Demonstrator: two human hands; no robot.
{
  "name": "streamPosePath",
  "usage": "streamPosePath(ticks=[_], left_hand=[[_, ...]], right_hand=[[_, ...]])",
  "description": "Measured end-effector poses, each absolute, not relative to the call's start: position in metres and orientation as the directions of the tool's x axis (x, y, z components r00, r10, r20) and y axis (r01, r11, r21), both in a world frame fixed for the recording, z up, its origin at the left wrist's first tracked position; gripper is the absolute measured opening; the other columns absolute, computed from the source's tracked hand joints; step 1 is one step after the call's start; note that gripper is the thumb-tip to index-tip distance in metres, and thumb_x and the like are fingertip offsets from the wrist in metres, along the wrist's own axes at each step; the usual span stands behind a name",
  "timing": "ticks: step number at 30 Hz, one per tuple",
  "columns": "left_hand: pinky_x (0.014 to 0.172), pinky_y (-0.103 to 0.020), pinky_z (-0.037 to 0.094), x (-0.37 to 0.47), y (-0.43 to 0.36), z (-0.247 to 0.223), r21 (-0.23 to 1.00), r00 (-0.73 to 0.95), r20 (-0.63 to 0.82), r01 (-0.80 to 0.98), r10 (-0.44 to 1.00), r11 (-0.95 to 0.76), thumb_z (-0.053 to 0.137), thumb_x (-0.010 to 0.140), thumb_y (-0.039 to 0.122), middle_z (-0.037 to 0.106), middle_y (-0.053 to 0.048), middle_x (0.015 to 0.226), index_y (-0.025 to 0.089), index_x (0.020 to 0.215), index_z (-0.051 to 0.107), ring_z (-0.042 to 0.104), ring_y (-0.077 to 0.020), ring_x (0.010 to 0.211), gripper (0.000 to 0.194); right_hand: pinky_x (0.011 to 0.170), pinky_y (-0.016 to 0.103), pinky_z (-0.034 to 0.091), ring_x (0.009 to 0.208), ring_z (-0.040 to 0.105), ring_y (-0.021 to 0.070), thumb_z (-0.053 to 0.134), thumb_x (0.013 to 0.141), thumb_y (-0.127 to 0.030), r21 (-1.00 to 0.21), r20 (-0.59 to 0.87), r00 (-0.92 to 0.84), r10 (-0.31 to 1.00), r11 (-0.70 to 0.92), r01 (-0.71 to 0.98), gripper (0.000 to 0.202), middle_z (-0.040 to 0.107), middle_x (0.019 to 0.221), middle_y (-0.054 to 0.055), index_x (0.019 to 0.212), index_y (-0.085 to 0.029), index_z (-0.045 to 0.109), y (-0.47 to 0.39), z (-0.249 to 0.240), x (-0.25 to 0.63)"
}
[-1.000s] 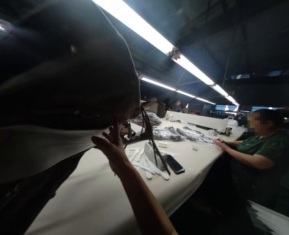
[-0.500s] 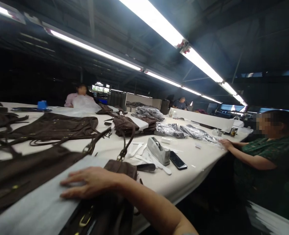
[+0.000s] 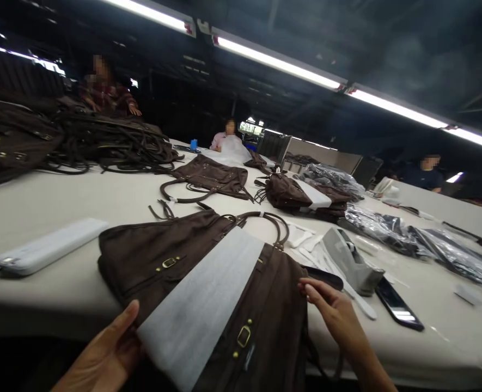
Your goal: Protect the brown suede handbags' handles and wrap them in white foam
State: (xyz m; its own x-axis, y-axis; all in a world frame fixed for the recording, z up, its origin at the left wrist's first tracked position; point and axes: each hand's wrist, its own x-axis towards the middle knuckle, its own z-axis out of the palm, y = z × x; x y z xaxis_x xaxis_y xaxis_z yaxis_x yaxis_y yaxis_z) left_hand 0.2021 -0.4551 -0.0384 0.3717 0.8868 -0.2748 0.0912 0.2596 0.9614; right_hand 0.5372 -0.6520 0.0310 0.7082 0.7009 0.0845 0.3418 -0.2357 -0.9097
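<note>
A brown handbag (image 3: 265, 294), crossed by a white paper band (image 3: 208, 299), was laid over the near edge of the tabletop (image 3: 69, 196). Its right side was pinched in the right hand's (image 3: 339, 321) grip; its lower left edge was met by the left hand (image 3: 105, 348), thumb and fingers parted. A grey tape dispenser (image 3: 347, 267) and a smartphone (image 3: 398, 305) were placed to the right.

On my screen the near bag (image 3: 273, 283) looks matt and slightly creased, in leather or heavy cloth, I cannot tell which. Its buckle (image 3: 243, 336) is shiny yellowish metal. The white band (image 3: 203, 299) seems matt, paper-like. To the right I see a grey plastic tape dispenser (image 3: 355, 267), a glossy, smooth phone (image 3: 398, 305) and wrinkled, shiny plastic wrapping (image 3: 461, 253).
</note>
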Motion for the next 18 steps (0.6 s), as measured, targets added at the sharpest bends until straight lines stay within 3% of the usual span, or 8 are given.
streamPosePath(ticks=[3,7,9,11,14,18], left_hand=[[0.082,-0.041,0.060,0.211,-0.458,-0.011,0.774,0.457,-0.473,-0.192,0.753,0.603,0.066,0.080,0.049,0.075,-0.005,0.100,0.022,0.110,0.069,0.070,-0.0300,0.097,0.040],[0.072,-0.034,0.061,0.220,-0.470,0.006,0.727,0.415,-0.519,-0.245,0.747,0.641,0.075,0.075,0.029,0.075,-0.009,0.095,0.014,0.105,0.071,0.072,-0.0275,0.085,0.034],[0.074,-0.032,0.061,0.222,-0.481,0.003,0.734,0.378,-0.516,-0.268,0.768,0.625,0.073,0.077,0.025,0.075,-0.009,0.096,0.012,0.106,0.071,0.072,-0.0261,0.087,0.031],[0.080,-0.033,0.060,0.225,-0.499,-0.003,0.715,0.366,-0.511,-0.322,0.778,0.621,0.072,0.079,0.025,0.074,-0.009,0.101,0.012,0.108,0.070,0.071,-0.0261,0.093,0.032],[0.089,-0.037,0.058,0.231,-0.531,-0.012,0.645,0.458,-0.505,-0.362,0.731,0.673,0.075,0.077,0.028,0.073,-0.010,0.107,0.010,0.108,0.071,0.068,-0.0289,0.103,0.035],[0.098,-0.045,0.054,0.235,-0.559,-0.011,0.506,0.648,-0.521,-0.290,0.556,0.812,0.076,0.077,0.031,0.070,-0.013,0.113,0.010,0.108,0.071,0.063,-0.0330,0.112,0.038]], right_hand=[[0.064,0.034,0.056,0.074,0.065,0.0221,0.075,0.062,-0.064,-0.963,-0.046,0.818,0.573,-0.242,0.116,0.057,0.069,0.085,0.007,0.091,-0.016,0.069,-0.661,0.008,0.547],[0.053,0.027,0.051,0.058,0.060,0.0154,0.072,0.064,-0.068,-0.950,-0.205,0.810,0.549,-0.312,-0.029,0.061,0.062,0.067,0.000,0.094,-0.016,0.062,-0.664,-0.004,0.537],[0.057,0.027,0.053,0.066,0.065,0.0180,0.067,0.071,-0.067,-0.947,-0.206,0.781,0.590,-0.320,-0.008,0.063,0.066,0.073,0.002,0.110,-0.017,0.061,-0.664,-0.001,0.528],[0.070,0.030,0.056,0.086,0.068,0.0221,0.067,0.075,-0.061,-0.955,-0.156,0.742,0.651,-0.292,0.055,0.066,0.071,0.093,0.005,0.126,-0.020,0.055,-0.661,0.007,0.523],[0.088,0.035,0.054,0.108,0.064,0.0266,0.078,0.069,-0.048,-0.952,-0.042,0.717,0.696,-0.245,0.182,0.070,0.069,0.116,0.008,0.130,-0.020,0.054,-0.650,0.019,0.529],[0.088,0.042,0.055,0.099,0.067,0.0288,0.083,0.061,-0.036,-0.936,0.021,0.763,0.646,-0.256,0.243,0.067,0.073,0.105,0.009,0.122,-0.017,0.063,-0.629,0.024,0.558]])
